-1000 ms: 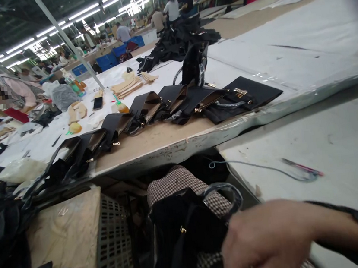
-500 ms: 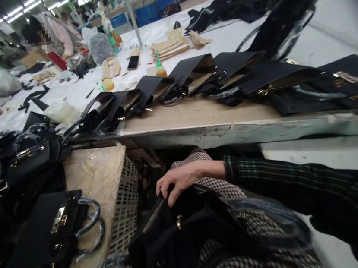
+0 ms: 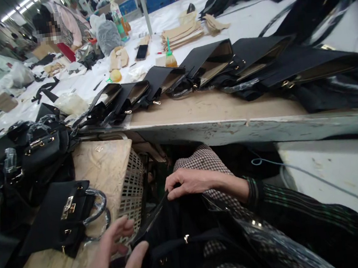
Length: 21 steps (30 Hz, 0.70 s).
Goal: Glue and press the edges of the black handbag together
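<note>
A black handbag [image 3: 180,251] with small gold fittings and plastic-wrapped handles rests on my lap, over a checked cloth. My right hand [image 3: 188,183] pinches the top edge of the bag at its far corner. My left hand [image 3: 112,259], slightly blurred, is at the near left side of the bag with thumb and fingers spread apart; nothing shows between them. Left of it, another black handbag [image 3: 52,219] with a gold clasp lies on a worn board [image 3: 104,160]. Part of the lap bag's lower side runs out of view.
A row of black handbags [image 3: 209,60] lines the bench edge [image 3: 195,108]. More bags [image 3: 37,147] are heaped at left. A perforated plastic crate [image 3: 133,183] stands under the board. Farther back are a glue bottle [image 3: 170,59], a phone [image 3: 142,52] and a person [image 3: 64,26]. A cable [image 3: 301,173] trails at right.
My left hand has risen from the bottom edge and spread its fingers beside the bag. My right hand has closed into a pinch on the bag's edge. The view has shifted slightly left.
</note>
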Motion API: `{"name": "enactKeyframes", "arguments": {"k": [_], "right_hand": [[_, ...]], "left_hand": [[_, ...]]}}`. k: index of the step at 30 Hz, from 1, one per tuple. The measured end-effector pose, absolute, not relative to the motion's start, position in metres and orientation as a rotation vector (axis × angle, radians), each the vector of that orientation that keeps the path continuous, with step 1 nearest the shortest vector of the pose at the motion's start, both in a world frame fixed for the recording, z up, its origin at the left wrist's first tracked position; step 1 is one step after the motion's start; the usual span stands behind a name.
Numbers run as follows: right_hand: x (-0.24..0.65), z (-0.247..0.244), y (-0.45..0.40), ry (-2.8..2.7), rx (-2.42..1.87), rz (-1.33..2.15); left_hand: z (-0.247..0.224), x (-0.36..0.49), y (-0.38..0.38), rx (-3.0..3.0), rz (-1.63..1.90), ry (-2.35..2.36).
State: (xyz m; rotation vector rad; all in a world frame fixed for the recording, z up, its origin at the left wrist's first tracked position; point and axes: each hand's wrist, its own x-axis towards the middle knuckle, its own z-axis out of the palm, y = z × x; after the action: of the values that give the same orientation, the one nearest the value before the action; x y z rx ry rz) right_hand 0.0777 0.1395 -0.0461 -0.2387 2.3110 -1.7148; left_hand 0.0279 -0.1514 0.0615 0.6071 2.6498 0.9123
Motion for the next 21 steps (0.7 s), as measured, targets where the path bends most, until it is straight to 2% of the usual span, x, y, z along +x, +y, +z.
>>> {"name": "enactKeyframes", "arguments": {"k": [4,11,17,21], "right_hand": [[0.089,-0.039,0.146,2.297,-0.285,-1.813],[0.111,-0.024,0.163,2.248,-0.553,-1.944],[0.117,-0.027,0.164,1.979,-0.597,-2.028],[0.116,-0.033,0.165,1.973,-0.587,-1.950]], "left_hand": [[0.061,0.029,-0.126,0.611,0.748,2.449],[0.063,0.037,-0.131,0.720,0.645,2.417],[0.057,0.040,-0.127,1.226,0.562,2.455],[0.052,0.043,-0.121,1.368,0.520,2.432]]}}
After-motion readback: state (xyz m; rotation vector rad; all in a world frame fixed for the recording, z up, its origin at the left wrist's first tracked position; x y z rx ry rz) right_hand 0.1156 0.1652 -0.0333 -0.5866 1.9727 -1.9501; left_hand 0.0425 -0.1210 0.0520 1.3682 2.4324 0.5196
